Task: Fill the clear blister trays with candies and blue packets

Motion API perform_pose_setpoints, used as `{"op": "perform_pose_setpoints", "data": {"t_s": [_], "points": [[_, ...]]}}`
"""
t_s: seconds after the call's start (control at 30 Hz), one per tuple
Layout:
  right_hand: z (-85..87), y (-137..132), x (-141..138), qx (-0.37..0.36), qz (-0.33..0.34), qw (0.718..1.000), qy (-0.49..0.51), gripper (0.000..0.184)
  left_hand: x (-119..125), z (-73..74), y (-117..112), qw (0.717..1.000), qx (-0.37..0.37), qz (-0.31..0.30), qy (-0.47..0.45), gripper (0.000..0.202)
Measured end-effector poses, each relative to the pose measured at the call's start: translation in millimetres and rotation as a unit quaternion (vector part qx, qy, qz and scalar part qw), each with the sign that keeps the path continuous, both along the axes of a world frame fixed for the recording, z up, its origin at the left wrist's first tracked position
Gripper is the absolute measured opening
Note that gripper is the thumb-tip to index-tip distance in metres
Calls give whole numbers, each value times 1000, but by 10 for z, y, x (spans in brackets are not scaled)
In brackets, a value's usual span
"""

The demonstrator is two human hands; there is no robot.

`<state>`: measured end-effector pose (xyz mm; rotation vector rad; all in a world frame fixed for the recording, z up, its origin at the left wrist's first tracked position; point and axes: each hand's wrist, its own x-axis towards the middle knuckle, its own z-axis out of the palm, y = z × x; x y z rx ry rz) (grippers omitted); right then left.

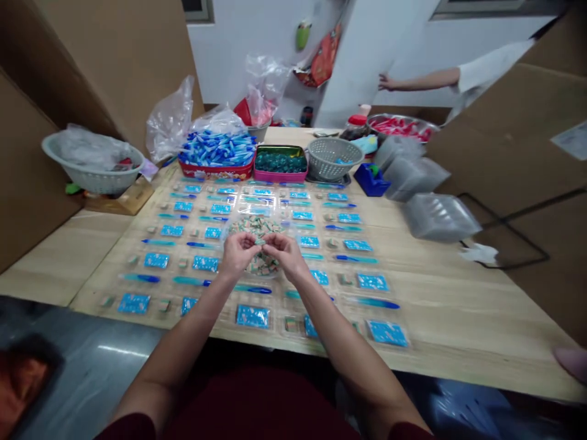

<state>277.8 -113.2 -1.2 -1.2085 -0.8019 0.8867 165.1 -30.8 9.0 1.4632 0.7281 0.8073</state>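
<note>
My left hand (237, 252) and my right hand (287, 252) meet over a clear bag of small green-and-pink erasers (257, 227) in the middle of the table. Both hands have fingers curled in a pinch, and a small pale piece (260, 242) shows between the fingertips. Under and around the hands lie rows of clear blister trays (158, 261) holding blue packets, blue pens and small erasers.
At the back stand a red tray of blue-white pens (217, 150), a pink tin of dark green pieces (280, 162), a grey basket (333, 157) and a white basket (94, 160). Stacks of clear trays (438, 215) lie right. Cardboard walls flank both sides. Another person's arm (424, 79) reaches behind.
</note>
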Motion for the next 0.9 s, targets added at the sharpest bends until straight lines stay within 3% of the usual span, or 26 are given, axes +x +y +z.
{"op": "perform_pose_setpoints", "data": {"t_s": [0.2, 0.3, 0.4, 0.53, 0.67, 0.9], "points": [[150, 117, -147, -7, 30, 999, 19, 33, -204, 200, 17, 1000, 4, 6, -11, 15], [217, 67, -296, -16, 73, 997, 4, 29, -506, 279, 11, 1000, -17, -18, 5, 20], [188, -55, -489, -53, 170, 983, -48, 22, -867, 266, 8, 998, -54, -5, 22, 32], [31, -182, -790, -93, 296, 923, -228, 3, -1217, 147, 29, 991, -93, 90, 8, 28], [-81, -206, -1009, -115, 305, 852, -409, 15, -1340, 20, 27, 987, -125, 98, -9, 27], [-28, -227, -1133, -136, 317, 759, -552, 24, -1364, -157, 8, 984, -155, 88, -26, 24]]}}
